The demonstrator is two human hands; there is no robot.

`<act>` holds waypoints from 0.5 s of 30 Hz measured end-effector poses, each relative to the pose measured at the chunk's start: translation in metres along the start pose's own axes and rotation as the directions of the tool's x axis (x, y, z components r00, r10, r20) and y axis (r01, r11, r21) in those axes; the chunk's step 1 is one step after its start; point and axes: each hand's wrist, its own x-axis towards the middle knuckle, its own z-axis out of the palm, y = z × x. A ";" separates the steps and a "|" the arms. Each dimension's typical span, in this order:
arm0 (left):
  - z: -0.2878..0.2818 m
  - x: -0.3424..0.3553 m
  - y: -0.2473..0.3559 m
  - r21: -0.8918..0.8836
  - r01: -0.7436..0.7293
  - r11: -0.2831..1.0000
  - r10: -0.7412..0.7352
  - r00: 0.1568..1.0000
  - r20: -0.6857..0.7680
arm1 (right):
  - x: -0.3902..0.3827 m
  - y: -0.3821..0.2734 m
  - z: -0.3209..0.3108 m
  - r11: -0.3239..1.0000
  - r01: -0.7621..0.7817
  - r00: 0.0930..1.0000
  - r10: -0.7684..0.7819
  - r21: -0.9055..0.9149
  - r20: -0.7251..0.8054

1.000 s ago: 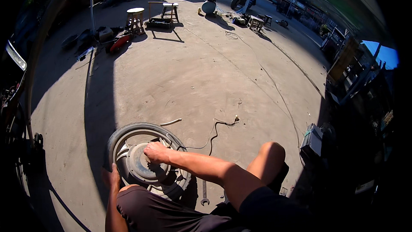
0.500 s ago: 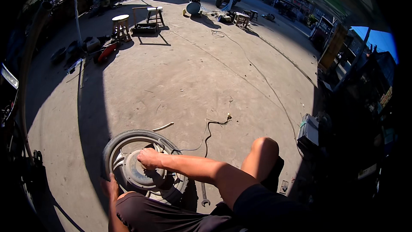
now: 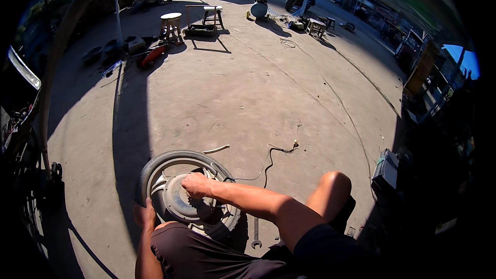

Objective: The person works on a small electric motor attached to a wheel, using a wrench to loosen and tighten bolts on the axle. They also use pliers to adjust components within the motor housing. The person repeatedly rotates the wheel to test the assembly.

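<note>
A spoked motor wheel [image 3: 169,182] with a black tyre lies flat on the ground in front of my legs. A cable comes out on its right side. Over the round grey hub in its middle, my right hand [image 3: 195,186] is closed, knuckles up; whatever its fingers hold is hidden. My left hand [image 3: 145,215] grips the tyre's left edge, its thumb side against the rubber and the other fingers mostly out of sight. An open-ended wrench [image 3: 256,237] lies on the ground just right of the wheel, near my knee.
A thin cable [image 3: 268,164] with a light-coloured connector stretches right of the wheel. A short pale strip [image 3: 216,149] lies beyond it. Farther off stand a round stool [image 3: 171,18] and an air compressor [image 3: 260,10]. A grey box [image 3: 386,169] sits at right.
The view has swung left, so the whole scene sits farther right. My right hand stays closed over the hub, and my left hand stays at the tyre's edge.
</note>
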 end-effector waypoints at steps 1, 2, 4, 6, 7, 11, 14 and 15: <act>-0.001 -0.001 0.000 0.003 -0.004 1.000 0.004 1.000 0.002 | 0.001 -0.002 -0.003 1.000 -0.017 0.999 0.016 0.011 0.041; -0.004 -0.002 0.000 0.006 -0.003 1.000 0.003 1.000 -0.002 | 0.002 -0.006 -0.014 0.999 -0.026 0.996 0.024 0.021 0.081; -0.001 -0.002 -0.002 0.013 -0.008 1.000 0.009 0.996 -0.089 | -0.001 -0.008 -0.016 1.000 -0.017 1.000 0.017 -0.012 0.026; -0.002 -0.001 -0.004 -0.017 -0.003 1.000 0.002 0.999 -0.052 | -0.002 -0.007 -0.011 0.998 -0.019 0.998 0.022 -0.057 0.055; -0.006 -0.002 -0.003 -0.027 -0.001 1.000 0.000 0.999 -0.034 | -0.003 -0.009 -0.011 0.997 -0.019 0.997 0.024 -0.075 0.069; -0.003 -0.001 -0.004 0.007 0.005 1.000 -0.005 0.999 -0.046 | -0.002 -0.009 -0.012 0.999 -0.052 0.998 0.051 0.013 0.041; 0.001 -0.001 -0.003 0.012 0.019 1.000 -0.019 0.999 -0.038 | 0.004 0.006 0.012 0.999 -0.021 1.000 0.023 0.050 -0.021; 0.002 0.000 -0.003 0.016 0.020 1.000 -0.019 0.999 -0.043 | 0.005 0.008 0.016 0.998 -0.028 0.999 0.031 0.062 -0.042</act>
